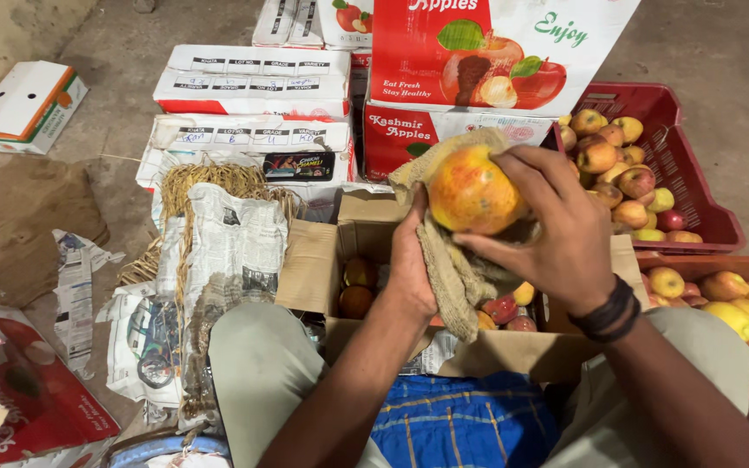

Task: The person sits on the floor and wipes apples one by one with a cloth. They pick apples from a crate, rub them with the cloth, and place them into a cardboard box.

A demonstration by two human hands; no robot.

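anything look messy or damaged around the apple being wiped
The apple itself looks sound. To the left, torn newspaper and loose straw lie scattered on the floor, and a torn red carton sits crumpled at the lower left.

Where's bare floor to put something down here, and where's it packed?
Free: the concrete between the small white carton and the stacked white boxes; also the floor beyond the red crate. Crowded: the open cardboard box under both hands, apples filling both crates, and newspaper with straw by the left knee.
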